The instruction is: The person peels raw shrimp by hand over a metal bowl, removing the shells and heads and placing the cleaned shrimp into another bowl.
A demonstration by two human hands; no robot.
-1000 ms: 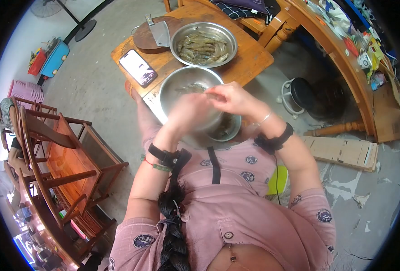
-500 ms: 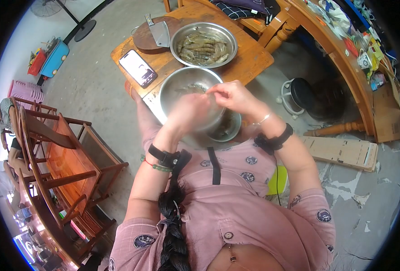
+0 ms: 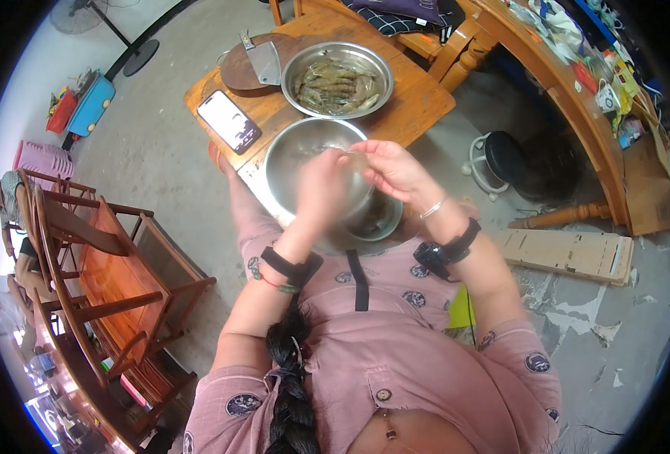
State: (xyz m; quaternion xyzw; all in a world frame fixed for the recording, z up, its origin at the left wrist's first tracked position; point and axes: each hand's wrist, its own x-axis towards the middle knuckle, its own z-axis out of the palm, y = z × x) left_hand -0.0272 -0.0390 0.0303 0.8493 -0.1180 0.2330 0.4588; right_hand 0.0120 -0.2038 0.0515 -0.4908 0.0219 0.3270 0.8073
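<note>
Garment, pink, with round dark badges [image 3: 415, 300]; a dark braid [image 3: 287, 378] lies down its left side.

Left hand [image 3: 323, 185]: bare, motion-blurred, above the near part of a metal bowl; red cord and green beads at the wrist, black strap on the forearm. Whether its fingers are together or apart cannot be told.

Right hand [image 3: 390, 168]: bare, silver bangle [image 3: 432, 209] at the wrist, black strap above. Thumb and forefinger pinched on a small pale piece [image 3: 359, 160], too small to identify, held between the two hands over the bowl's right side.

Small bowl [image 3: 397, 221]: one, below the hands, partly hidden by the larger bowl; contents unclear.

Metal bowl [image 3: 284, 163]: one, deep, at the near edge of the desk [image 3: 418, 102], directly under the hands; contents mostly hidden.

Phone [image 3: 230, 122]: one, screen lit, face up, left of the metal bowl.

Metal basin [image 3: 387, 85]: one, on the desk just beyond the metal bowl, holding a heap of grey-green shrimp [image 3: 335, 87].

Chopping board [image 3: 236, 72]: round, dark wood, left of the basin; a cleaver [image 3: 264, 63] lies flat upon it.

Stool [image 3: 506, 156]: black seat, white base, on the floor to the right.

Fan [image 3: 142, 57]: standing, far left.
</note>
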